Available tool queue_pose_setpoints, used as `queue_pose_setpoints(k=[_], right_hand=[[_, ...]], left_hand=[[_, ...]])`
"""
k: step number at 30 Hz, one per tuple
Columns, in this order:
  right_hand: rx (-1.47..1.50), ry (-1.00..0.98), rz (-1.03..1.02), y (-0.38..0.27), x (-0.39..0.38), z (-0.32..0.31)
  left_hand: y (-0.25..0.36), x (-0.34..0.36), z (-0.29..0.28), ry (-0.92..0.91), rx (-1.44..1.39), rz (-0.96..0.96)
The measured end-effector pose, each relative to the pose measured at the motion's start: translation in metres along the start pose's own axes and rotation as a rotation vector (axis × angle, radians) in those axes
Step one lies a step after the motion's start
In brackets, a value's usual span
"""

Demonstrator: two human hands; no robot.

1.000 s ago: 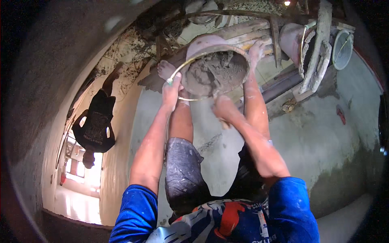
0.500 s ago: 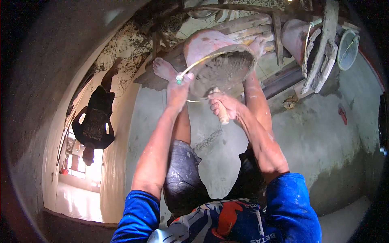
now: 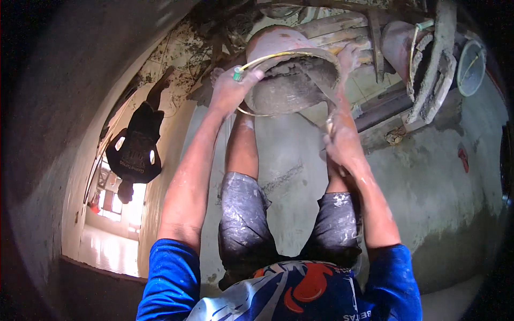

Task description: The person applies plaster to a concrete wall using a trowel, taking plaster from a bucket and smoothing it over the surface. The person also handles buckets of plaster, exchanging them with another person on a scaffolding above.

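A pinkish, mortar-smeared bucket (image 3: 278,40) is tipped with its mouth toward me, and wet grey mortar (image 3: 289,67) lies inside. My left hand (image 3: 234,92) is closed on the bucket's rim, beside the green-ended wire handle. In my right hand (image 3: 344,143), slightly blurred, is a trowel (image 3: 320,84) held by its pale grip. The trowel blade reaches into the right side of the bucket's mouth, against the inner wall. My bare legs stand on either side below the bucket.
Rough wooden planks (image 3: 337,24) lie behind the bucket. At the right are another pinkish bucket (image 3: 395,45), a mortar-caked board (image 3: 436,69) and a pale bucket (image 3: 472,67). A damp grey wall (image 3: 417,182) extends below. Another person (image 3: 136,144) is at the left near a bright doorway.
My right hand has swung right with the trowel, whose blade now shows at the bucket's right side. The bucket and my left hand sit slightly higher in view.
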State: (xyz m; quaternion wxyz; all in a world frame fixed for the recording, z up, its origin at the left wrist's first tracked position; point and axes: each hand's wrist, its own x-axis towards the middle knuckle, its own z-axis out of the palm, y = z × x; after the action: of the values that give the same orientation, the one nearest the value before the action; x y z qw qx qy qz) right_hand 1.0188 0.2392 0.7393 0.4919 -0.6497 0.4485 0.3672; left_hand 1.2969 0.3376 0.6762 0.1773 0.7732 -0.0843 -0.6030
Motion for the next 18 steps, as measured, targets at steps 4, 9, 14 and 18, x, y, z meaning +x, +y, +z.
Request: queue_pose_setpoints(k=[4,9,14,18], right_hand=[[-0.197,0.113,0.022,0.001,0.049,-0.013],[-0.366,0.183,-0.279,0.057,0.082,0.114],[-0.115,-0.023,-0.111,-0.025,0.006,0.063],[-0.147,0.221,0.038,-0.023,0.018,0.001]], left_hand=[[0.022,0.009,0.007,-0.105,0.179,-0.001],[0.060,0.032,0.036,-0.003,0.261,0.203],[0.034,0.029,-0.003,0.025,0.435,0.147],[0.053,0.026,0.013,0.032,0.447,0.204]])
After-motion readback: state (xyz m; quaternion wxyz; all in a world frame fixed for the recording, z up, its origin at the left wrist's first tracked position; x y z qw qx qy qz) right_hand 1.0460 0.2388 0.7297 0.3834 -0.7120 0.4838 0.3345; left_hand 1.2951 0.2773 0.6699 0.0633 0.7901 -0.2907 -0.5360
